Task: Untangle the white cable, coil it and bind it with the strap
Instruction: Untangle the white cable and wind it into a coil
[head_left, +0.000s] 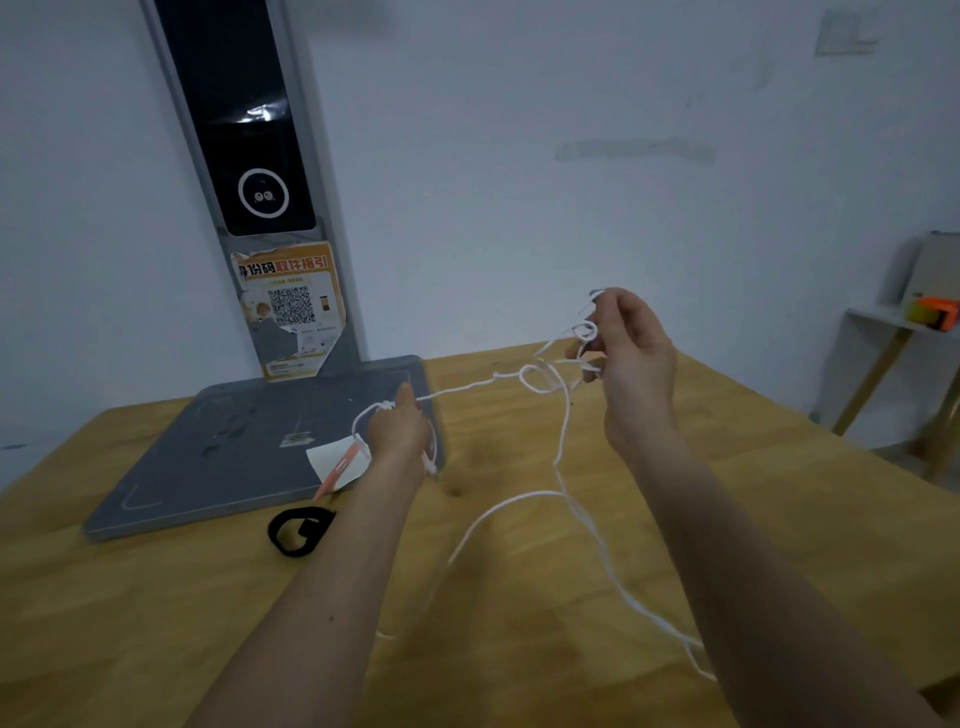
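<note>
The thin white cable (563, 447) is stretched taut in the air between both hands, with small loops knotted just beside the right hand (631, 353), whose fingers (589, 364) pinch those loops; the left hand (402, 431) curls its fingers round another snarl. Slack trails down onto the wooden counter (519, 597) below the fingers. Pulling harder would likely cinch the knots tight. The black looped strap (298, 530) lies on the counter, below the left fingers, untouched.
</note>
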